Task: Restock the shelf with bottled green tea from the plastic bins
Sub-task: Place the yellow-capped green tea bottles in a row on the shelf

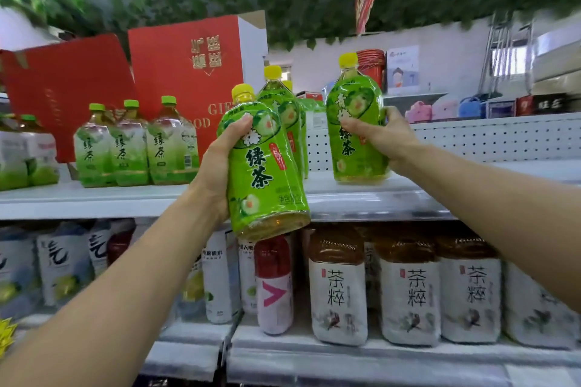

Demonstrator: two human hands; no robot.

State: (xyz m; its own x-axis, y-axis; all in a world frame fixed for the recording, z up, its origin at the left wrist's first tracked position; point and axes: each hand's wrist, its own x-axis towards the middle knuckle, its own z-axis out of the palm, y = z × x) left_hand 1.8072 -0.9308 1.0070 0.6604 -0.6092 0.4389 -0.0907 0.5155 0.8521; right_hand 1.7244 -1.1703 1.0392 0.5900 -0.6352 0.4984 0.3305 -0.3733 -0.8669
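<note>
Glossy green-wrapped bottles (267,166) in both hands' grip, white metal shelf (94,198).

We see the left hand (220,163) wrapped around a green tea bottle (267,173) at frame centre, tilted, raised in front of the upper shelf (94,198). The right hand (386,138) grips a second green tea bottle (356,132) standing upright on that shelf, right of centre. More yellow-capped bottles (284,116) stand between them. Paler green-capped bottles (132,148) sit left, red gift boxes (185,72) behind.
</note>
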